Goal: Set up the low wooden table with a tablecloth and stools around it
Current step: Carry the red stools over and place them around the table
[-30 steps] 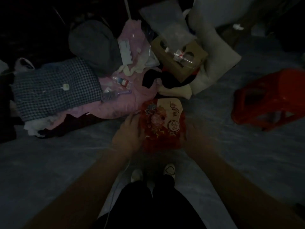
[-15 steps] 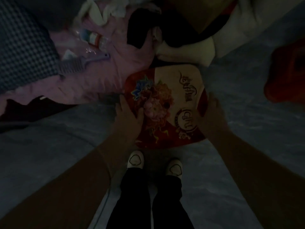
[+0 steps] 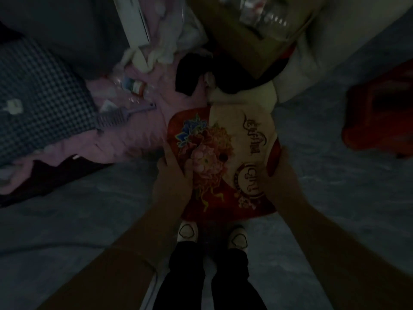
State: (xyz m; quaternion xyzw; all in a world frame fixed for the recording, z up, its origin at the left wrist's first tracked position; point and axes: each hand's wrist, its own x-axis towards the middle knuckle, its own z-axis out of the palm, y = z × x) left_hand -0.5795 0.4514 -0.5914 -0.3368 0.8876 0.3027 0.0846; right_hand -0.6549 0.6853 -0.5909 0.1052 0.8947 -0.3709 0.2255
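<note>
A red plastic stool (image 3: 223, 153) with a flower picture and a cream panel on its seat is in the middle of the view, just in front of my feet. My left hand (image 3: 174, 177) grips its left edge, thumb lying on the seat. My right hand (image 3: 280, 175) grips the right edge. A second red stool (image 3: 380, 117) stands on the floor at the right. The room is very dark. No low wooden table or tablecloth shows.
A pile lies behind the stool: checked cloth (image 3: 44, 97), pink fabric (image 3: 134, 135), a comb (image 3: 120, 115), a small bottle (image 3: 136, 86), a cardboard box (image 3: 245, 36) and a white cushion (image 3: 324, 52). Grey floor (image 3: 335, 198) spreads on both sides.
My view has dropped closer to the flower stool. Both hands have gone from its near corners to a grip on its left and right edges.
</note>
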